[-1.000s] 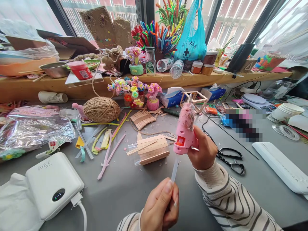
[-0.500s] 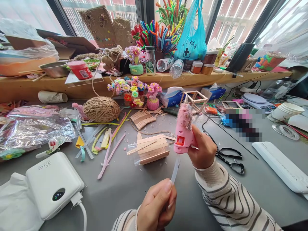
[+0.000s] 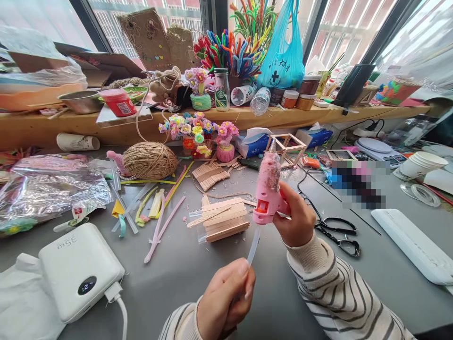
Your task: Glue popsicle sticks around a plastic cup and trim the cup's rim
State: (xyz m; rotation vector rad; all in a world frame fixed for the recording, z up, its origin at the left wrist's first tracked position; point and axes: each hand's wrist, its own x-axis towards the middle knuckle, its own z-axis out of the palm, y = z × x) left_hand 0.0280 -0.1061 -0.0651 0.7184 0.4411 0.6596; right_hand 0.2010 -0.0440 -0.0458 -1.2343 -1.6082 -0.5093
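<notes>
A pink hot glue gun, its barrel smeared with fuzz and residue, points up and away from me. My right hand is closed around its handle. From the gun's rear end sticks a translucent glue stick, and my left hand pinches the lower part of it. Just left of the gun, a bundle of wooden craft sticks lies on a clear plastic wrapper. Black-handled scissors rest on the table to the right of my right hand.
On the grey table lie a white power bank with a cable, a twine ball, pipe cleaners and a long white device. A small wooden stick frame stands behind the gun. Jars and a blue bag crowd the shelf.
Both hands, with the glue gun and glue stick, have shifted slightly left. The gun sits a little more tilted. Things on the table look unmoved.
</notes>
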